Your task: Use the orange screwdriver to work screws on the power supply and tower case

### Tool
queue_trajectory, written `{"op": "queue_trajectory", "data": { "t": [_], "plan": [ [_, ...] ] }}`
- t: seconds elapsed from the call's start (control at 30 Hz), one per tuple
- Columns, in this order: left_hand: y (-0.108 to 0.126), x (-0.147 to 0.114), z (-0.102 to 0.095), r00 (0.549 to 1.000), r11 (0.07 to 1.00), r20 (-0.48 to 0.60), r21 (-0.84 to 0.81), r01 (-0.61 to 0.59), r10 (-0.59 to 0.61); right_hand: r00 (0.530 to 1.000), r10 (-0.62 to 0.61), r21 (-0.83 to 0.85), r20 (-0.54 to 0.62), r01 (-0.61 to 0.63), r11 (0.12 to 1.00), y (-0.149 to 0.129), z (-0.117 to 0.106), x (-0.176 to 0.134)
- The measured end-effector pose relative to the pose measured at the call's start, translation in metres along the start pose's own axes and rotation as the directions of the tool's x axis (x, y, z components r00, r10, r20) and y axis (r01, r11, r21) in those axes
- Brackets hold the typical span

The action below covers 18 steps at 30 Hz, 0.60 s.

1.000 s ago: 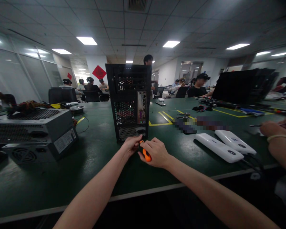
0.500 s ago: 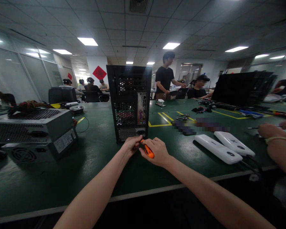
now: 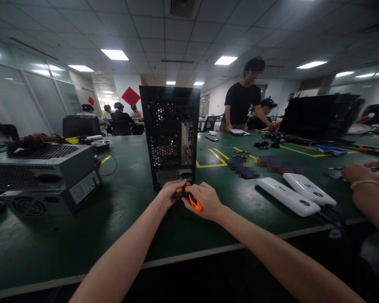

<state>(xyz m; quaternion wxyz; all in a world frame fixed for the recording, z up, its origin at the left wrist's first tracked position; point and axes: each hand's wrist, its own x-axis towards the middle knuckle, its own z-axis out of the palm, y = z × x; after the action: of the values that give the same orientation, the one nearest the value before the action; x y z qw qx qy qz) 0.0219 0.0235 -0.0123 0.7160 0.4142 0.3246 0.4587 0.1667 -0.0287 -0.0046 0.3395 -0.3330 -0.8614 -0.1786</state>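
An orange-handled tool [image 3: 196, 204], prob. a screwdriver, sits near center, just this side of the bottom right of an upright black PC case [image 3: 173, 126] whose rear panel [image 3: 167, 151] faces us. Our right hand [image 3: 205, 200] is curled round its handle; our left hand [image 3: 171, 193] has thumb & fingertips drawn together by the tool's front end, tho we can't tell what, if anything, they pinch, b/c the tip's hidden. The step in hand looks like turning the tool at the case's lower edge: we'd do best to line it up square w/ the panel, press firmly & turn slowly w/ the right, the left only guiding, lest it slip or nudge the case back. All's on a green table [image 3: 126, 235], w/ stacked power supply units [image 3: 80, 160] at left, white devices [image 3: 287, 195] at right & a co-worker's hand [image 3: 360, 172] at far right.
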Motion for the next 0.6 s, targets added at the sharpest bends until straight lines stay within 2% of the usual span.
{"op": "queue_trajectory", "data": {
  "t": [0.13, 0.2, 0.27, 0.47, 0.53, 0.6],
  "plan": [
    [-0.006, 0.009, 0.0, 0.993, 0.998, -0.121, 0.055, -0.008, 0.015, 0.999, -0.048, -0.012, 0.01, 0.048, 0.999, -0.001, -0.002, -0.001],
    [-0.008, 0.011, 0.0, 0.991, 0.998, -0.132, 0.068, -0.01, 0.019, 0.996, -0.089, -0.043, 0.017, 0.09, 0.995, -0.001, -0.002, -0.002],
    [-0.007, 0.01, 0.001, 0.995, 0.998, -0.101, 0.061, -0.006, 0.012, 0.994, -0.105, -0.071, 0.014, 0.106, 0.992, 0.0, -0.003, -0.002],
    [0.001, -0.002, -0.001, 0.998, 1.0, 0.058, 0.027, 0.013, -0.014, 0.998, -0.054, -0.06, -0.01, 0.054, 0.997, 0.0, -0.004, 0.0],
    [0.002, -0.003, -0.001, 0.998, 1.0, 0.064, 0.029, 0.009, -0.011, 0.999, -0.049, -0.044, -0.005, 0.049, 0.998, 0.0, -0.004, 0.0],
    [0.002, -0.002, 0.0, 1.0, 1.0, 0.019, 0.026, 0.005, -0.005, 0.999, -0.032, -0.028, -0.006, 0.032, 0.999, 0.0, -0.004, -0.001]
  ]
}}
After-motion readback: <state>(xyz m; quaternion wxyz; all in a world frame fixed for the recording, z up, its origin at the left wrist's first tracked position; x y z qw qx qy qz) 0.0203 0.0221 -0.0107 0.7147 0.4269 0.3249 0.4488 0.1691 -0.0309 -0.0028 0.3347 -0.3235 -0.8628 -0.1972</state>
